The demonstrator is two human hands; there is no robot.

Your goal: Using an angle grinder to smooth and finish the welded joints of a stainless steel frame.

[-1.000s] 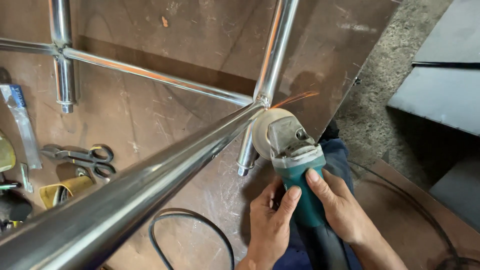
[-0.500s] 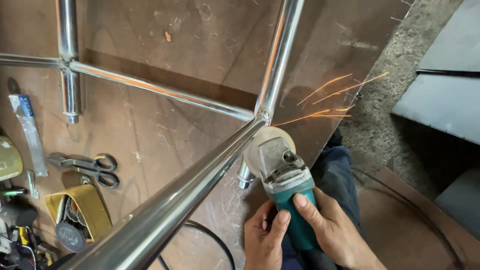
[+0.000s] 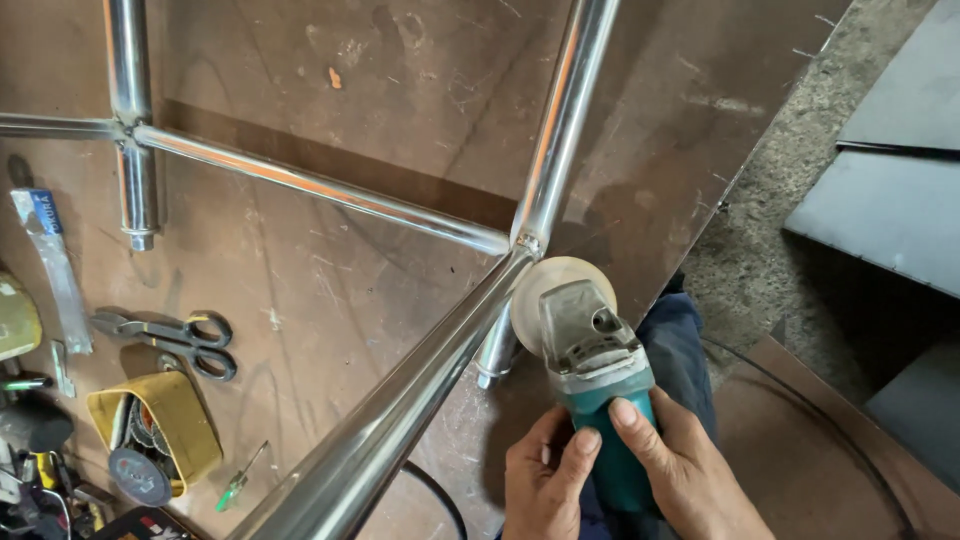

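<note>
Both hands, left hand (image 3: 545,478) and right hand (image 3: 680,470), stay wrapped around the teal angle grinder (image 3: 590,385). Its disc sits just beside the steel tube joint (image 3: 525,243); the sparks have stopped. Farther left lie scissors (image 3: 165,338).

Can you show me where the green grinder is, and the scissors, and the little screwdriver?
green grinder (image 3: 610,425): head view, on its green body by the fingers.
scissors (image 3: 165,335): head view, where the blades meet the handles.
little screwdriver (image 3: 232,492): head view, on its green handle.
</note>
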